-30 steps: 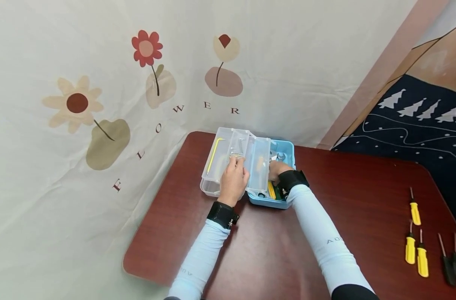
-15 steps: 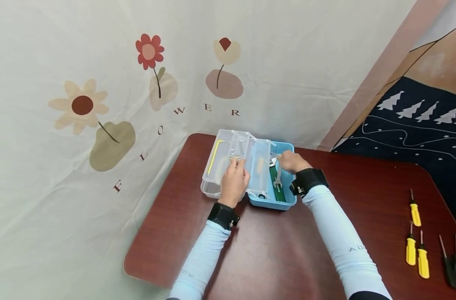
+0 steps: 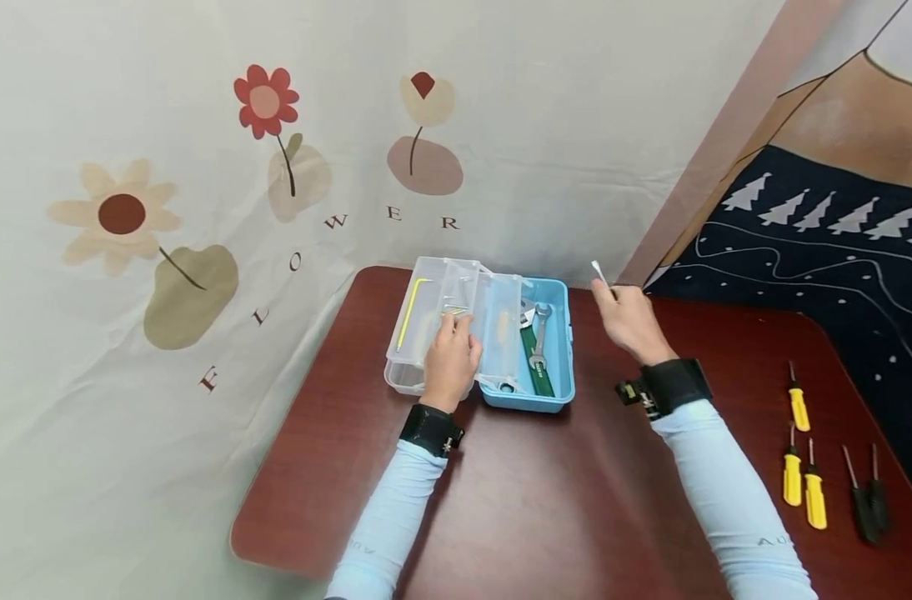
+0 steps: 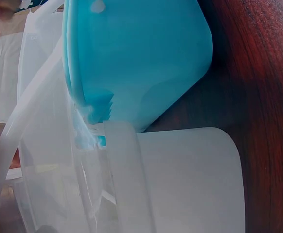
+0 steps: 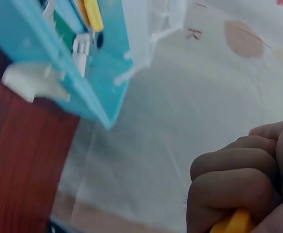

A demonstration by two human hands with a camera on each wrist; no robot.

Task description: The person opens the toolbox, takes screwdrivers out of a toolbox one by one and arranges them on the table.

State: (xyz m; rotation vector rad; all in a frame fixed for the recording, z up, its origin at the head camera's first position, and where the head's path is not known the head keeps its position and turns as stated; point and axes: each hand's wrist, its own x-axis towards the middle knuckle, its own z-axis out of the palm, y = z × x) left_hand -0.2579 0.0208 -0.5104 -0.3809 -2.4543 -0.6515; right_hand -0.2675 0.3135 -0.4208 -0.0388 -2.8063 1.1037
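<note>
Fingers of a person's right hand (image 3: 632, 323) clench around a yellow-handled tool (image 5: 236, 224), its pale tip pointing away from them. Left of those fingers, a blue toolbox (image 3: 527, 403) holds a silver wrench (image 3: 540, 340) and a green-handled wrench (image 3: 542, 382). Fingers of the left hand (image 3: 450, 362) touch a clear lid (image 3: 428, 321); whether they grip it cannot be told. Well right of both, screwdrivers (image 3: 815, 500) lie on the tabletop (image 3: 538, 500); flower-printed cloth (image 3: 546, 125) hangs beyond the fingers.
</note>
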